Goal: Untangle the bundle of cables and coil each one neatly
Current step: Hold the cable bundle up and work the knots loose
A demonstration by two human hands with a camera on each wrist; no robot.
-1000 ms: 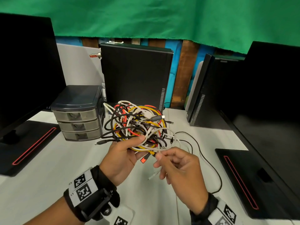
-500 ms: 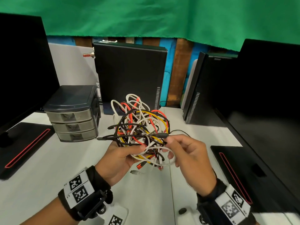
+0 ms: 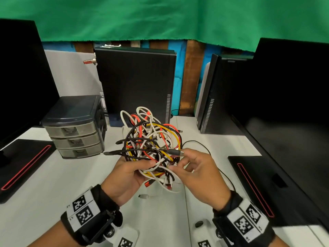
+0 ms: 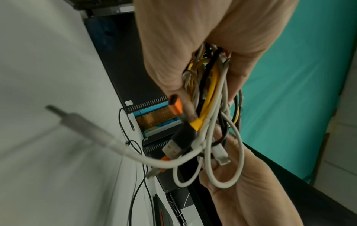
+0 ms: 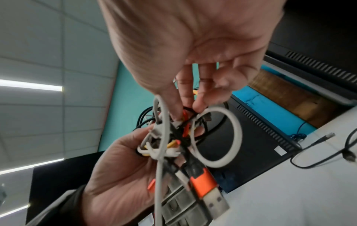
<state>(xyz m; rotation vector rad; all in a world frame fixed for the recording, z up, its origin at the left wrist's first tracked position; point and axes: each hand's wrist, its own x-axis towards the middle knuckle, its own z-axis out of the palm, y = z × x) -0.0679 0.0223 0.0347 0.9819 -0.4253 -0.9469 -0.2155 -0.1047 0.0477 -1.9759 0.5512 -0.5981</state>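
Cable bundle (image 3: 153,145) held above surface (image 3: 53,202). Left hand (image 3: 126,177) grip curled round bundle's base. Right hand (image 3: 197,173) grip pinching strand at tangle's edge. Advice: trace one plug end, feed it back through loops, avoid yanking.

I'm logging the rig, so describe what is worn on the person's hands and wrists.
The left hand and right hand are bare, no gloves or rings showing. Each wrist carries a black strap with white tags printed with black square codes, plus a small white camera mount beneath.
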